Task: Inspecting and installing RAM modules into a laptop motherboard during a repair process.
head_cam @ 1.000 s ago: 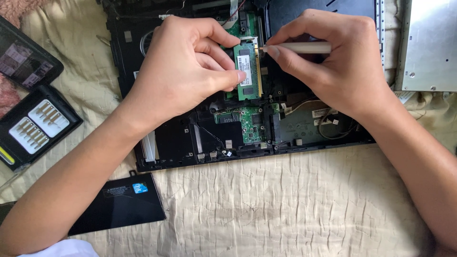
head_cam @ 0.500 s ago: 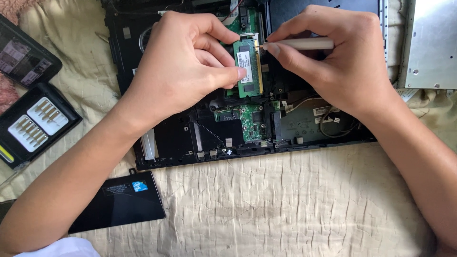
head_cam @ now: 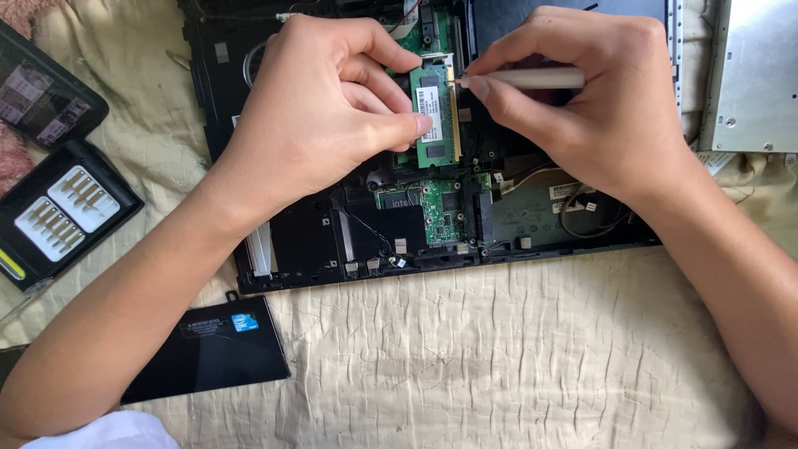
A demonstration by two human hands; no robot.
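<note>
An opened black laptop lies bottom-up on a cream cloth, its boards exposed. A green memory module with a white label stands in its slot near the top middle. My left hand pinches the module between thumb and forefinger along its left edge. My right hand holds a thin pale tool like a pen, its tip touching the slot's clip at the module's upper right corner.
A black cover panel lies loose on the cloth below the laptop. An open black bit case sits at the left, a dark phone above it. A silver metal drive lies at the top right.
Both hands stay at the memory module. The tool tip and module have shifted only slightly, and the view has barely moved.
</note>
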